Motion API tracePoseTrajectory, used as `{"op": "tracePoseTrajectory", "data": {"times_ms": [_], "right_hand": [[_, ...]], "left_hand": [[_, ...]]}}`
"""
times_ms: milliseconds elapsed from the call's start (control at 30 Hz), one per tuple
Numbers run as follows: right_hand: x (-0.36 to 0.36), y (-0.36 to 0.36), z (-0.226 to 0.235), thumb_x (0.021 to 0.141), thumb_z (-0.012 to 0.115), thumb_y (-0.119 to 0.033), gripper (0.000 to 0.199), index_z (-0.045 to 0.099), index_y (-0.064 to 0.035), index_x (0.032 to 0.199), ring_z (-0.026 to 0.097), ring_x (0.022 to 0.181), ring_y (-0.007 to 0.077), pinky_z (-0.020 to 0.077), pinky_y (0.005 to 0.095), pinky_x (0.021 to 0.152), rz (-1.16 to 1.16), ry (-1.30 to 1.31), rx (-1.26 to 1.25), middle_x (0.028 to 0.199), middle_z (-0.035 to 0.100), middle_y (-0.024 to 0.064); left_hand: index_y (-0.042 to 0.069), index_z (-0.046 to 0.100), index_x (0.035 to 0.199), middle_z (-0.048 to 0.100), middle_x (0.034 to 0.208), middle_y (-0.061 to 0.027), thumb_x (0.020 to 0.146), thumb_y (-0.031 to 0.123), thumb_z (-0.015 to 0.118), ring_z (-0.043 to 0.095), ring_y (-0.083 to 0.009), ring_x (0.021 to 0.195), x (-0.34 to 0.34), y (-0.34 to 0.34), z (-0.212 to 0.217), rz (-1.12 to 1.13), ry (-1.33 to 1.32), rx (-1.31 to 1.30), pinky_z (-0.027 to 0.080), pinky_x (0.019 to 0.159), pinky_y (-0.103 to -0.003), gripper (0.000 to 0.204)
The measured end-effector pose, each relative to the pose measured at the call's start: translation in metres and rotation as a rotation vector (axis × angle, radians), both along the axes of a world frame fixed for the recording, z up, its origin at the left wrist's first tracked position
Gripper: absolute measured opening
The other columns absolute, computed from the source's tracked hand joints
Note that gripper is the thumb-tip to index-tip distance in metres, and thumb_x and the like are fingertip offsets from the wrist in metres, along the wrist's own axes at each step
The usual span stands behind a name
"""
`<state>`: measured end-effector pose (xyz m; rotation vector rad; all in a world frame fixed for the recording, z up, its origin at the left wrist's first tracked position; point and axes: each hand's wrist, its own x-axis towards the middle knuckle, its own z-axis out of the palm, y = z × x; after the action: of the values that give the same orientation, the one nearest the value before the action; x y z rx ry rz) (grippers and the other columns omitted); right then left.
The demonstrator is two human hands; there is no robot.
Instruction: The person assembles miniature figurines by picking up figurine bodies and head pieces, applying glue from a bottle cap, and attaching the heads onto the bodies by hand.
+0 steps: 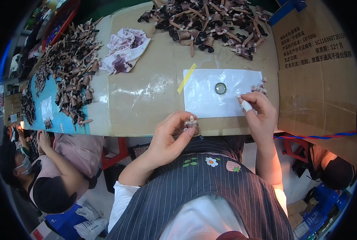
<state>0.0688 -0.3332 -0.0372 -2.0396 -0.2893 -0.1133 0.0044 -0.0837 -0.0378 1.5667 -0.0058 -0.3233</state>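
Brown figurines point(76, 86) lie heaped on a blue mat point(60, 123), well to the left of the white sheet point(202, 105). Nearer, to the upper left of the sheet, rests a crumpled, stained cloth point(124, 51). Just at the sheet's lower left corner is the left hand point(170, 135); it is half curled, with thumb and fingers closed around one held figurine point(192, 125). The head of this figurine points away from the person and its dark lower end toward the person — so the long axis runs roughly along the short side of the sheet. Near the middle of the sheet sits a bottle cap point(220, 88). Over the sheet's right part is the right hand point(263, 114), thumb and forefinger pinched together; a small pale piece point(239, 97) seems to be between their tips. From this hand the held figurine lies to the left and a little toward the person, while the cap is nearer — ahead and left. More small pieces point(260, 85) lie at the sheet's right edge.
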Motion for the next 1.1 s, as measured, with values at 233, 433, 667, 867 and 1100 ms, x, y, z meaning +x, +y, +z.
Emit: {"op": "tracePoseTrajectory", "data": {"times_ms": [233,433,667,867,1100], "right_hand": [[0.015,0.017,-0.004,0.075,0.057,0.011,0.023,0.065,0.0024,0.095,0.065,0.078,0.0239,0.0503,0.0309,0.069,0.034,-0.040,-0.112,0.090,0.064,0.0127],[0.019,0.029,-0.003,0.069,0.054,0.013,0.029,0.065,0.0004,0.093,0.062,0.076,0.0299,0.0487,0.0352,0.066,0.039,-0.104,-0.328,0.087,0.061,0.0139],[0.019,0.033,-0.001,0.069,0.056,0.011,0.026,0.066,0.0000,0.091,0.062,0.075,0.0296,0.0491,0.0362,0.067,0.034,-0.061,-0.400,0.085,0.060,0.0132],[0.019,0.035,0.000,0.069,0.058,0.010,0.026,0.067,-0.0001,0.091,0.062,0.075,0.0297,0.0492,0.0363,0.067,0.051,-0.097,-0.466,0.084,0.060,0.0129],[0.016,0.032,0.006,0.069,0.058,0.011,0.026,0.067,-0.0002,0.091,0.061,0.074,0.0296,0.0488,0.0366,0.066,0.012,-0.008,-0.315,0.084,0.060,0.0124]], "left_hand": [[-0.003,0.052,0.120,0.063,0.104,-0.0063,0.094,0.001,0.057,0.061,-0.0109,0.096,0.001,-0.002,-0.001,0.063,-0.045,-0.250,0.048,0.085,-0.026,0.027],[-0.003,0.053,0.119,0.063,0.104,-0.0068,0.093,0.002,0.058,0.061,-0.0109,0.095,0.005,0.004,-0.006,0.085,-0.058,-0.287,0.048,0.084,-0.026,0.027],[-0.004,0.049,0.124,0.060,0.107,-0.0068,0.094,-0.001,0.056,0.058,-0.0110,0.096,0.005,0.012,-0.010,0.043,-0.066,-0.227,0.047,0.086,-0.025,0.031],[-0.004,0.049,0.123,0.060,0.107,-0.0063,0.093,-0.002,0.056,0.057,-0.0104,0.097,0.004,0.013,-0.013,0.030,-0.046,-0.200,0.046,0.086,-0.024,0.031],[-0.002,0.056,0.117,0.062,0.101,-0.0093,0.090,0.000,0.060,0.062,-0.0145,0.090,0.006,0.003,-0.010,0.127,-0.054,-0.235,0.051,0.082,-0.028,0.027]]}}
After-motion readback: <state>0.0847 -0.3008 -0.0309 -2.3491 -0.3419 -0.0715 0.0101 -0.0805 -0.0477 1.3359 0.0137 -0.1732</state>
